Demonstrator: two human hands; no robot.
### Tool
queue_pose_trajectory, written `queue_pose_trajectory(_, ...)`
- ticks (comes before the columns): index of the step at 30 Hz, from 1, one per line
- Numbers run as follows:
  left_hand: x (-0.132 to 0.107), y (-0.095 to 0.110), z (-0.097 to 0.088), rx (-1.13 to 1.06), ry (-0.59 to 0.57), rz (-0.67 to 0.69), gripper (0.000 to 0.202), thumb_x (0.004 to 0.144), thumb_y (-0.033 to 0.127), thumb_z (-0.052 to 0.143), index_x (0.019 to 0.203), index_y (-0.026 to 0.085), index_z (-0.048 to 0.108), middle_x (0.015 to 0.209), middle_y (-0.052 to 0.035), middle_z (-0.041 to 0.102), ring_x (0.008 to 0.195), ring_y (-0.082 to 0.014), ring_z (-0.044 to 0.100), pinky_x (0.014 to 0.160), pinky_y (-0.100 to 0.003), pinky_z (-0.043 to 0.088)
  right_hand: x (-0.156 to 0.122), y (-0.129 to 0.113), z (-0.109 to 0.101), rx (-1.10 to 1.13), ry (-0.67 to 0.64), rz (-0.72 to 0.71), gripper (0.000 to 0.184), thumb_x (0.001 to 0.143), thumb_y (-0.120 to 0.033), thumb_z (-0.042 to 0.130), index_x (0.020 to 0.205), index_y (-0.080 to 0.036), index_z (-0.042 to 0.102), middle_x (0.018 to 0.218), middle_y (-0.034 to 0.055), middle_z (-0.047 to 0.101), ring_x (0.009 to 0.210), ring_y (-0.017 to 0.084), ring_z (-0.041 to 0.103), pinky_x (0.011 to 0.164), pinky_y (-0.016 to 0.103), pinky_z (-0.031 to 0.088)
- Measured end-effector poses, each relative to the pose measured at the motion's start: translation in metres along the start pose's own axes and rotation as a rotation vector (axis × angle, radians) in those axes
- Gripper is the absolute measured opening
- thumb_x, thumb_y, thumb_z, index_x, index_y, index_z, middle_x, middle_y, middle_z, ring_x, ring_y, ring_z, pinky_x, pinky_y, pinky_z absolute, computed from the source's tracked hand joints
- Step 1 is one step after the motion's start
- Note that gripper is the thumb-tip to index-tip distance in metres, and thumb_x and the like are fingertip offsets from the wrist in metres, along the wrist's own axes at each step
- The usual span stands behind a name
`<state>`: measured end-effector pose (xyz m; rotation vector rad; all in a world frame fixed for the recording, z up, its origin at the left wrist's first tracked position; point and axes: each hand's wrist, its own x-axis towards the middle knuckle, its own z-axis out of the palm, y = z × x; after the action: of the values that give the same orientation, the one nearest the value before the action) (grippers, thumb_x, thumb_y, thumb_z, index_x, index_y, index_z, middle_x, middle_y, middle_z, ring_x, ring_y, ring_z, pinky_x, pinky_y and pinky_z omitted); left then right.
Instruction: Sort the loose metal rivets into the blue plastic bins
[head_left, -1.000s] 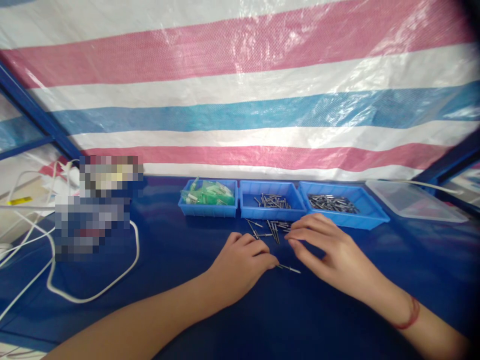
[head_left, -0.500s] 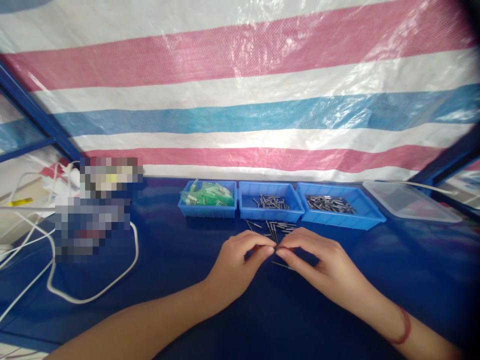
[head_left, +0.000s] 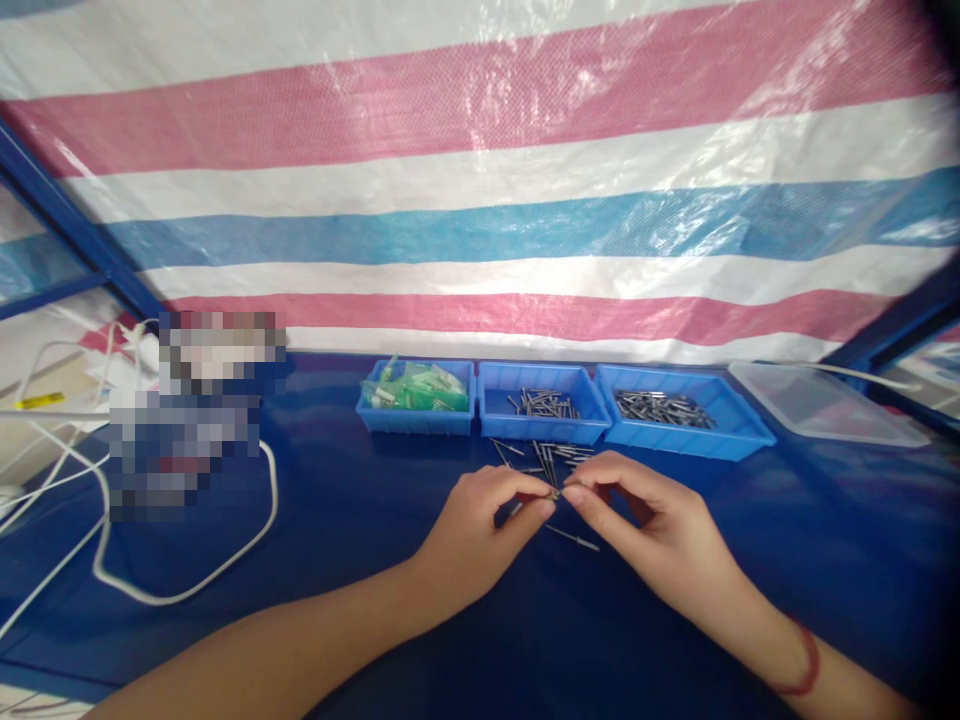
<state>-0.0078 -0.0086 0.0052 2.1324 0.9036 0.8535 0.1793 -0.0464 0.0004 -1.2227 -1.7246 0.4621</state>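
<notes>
In front of the bins, my left hand [head_left: 480,520] is closed in a pinch, with a small metal rivet [head_left: 555,494] showing at its fingertips. My right hand [head_left: 645,530] comes in from the other side, thumb and forefinger pressed together close to the same piece. What lies between the right fingertips is mostly hidden. Just below the hands, a loose pin-shaped rivet [head_left: 576,540] rests on the blue table [head_left: 525,640]. Several more thin metal rivets [head_left: 547,460] are scattered behind the fingers, partly covered by them.
Three blue bins stand in a row: a left bin [head_left: 416,422] with green plastic packets, a middle bin [head_left: 540,428] and a right bin [head_left: 690,440] with metal pieces. A clear plastic lid [head_left: 825,405] lies at right. White cable [head_left: 187,595] loops at left. Striped sheeting [head_left: 480,230] hangs behind.
The fingertips have drawn slightly apart, my right hand shifting a little rightward. The small metal piece between them now shows, and the loose rivet below is more uncovered.
</notes>
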Motion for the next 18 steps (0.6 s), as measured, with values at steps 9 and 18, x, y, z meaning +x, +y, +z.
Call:
queue_pose_trajectory(9,0.001,0.000,-0.001,0.000,-0.008,0.022,0.012,0.089,0.027,0.056,0.091,0.020,0.066,0.089,-0.0007,0.070,0.084,-0.0152,0.063,0.078,-0.028,0.044,0.001,-0.004,-0.003,0.007,-0.031,-0.040,0.005,0.087,-0.024,0.058,0.087,-0.023,0.062,0.078,0.0020,0.064,0.069,0.016,0.059,0.063,0.028,0.049)
queue_pose_trajectory(18,0.001,-0.003,-0.004,0.038,0.035,-0.007,0.020,0.087,0.028,0.057,0.105,0.019,0.062,0.098,-0.0038,0.067,0.094,-0.0182,0.060,0.088,-0.033,0.045,0.011,0.007,-0.011,-0.020,-0.160,0.000,0.016,0.091,-0.031,0.052,0.084,-0.022,0.063,0.080,0.0032,0.066,0.075,0.018,0.061,0.068,0.030,0.049)
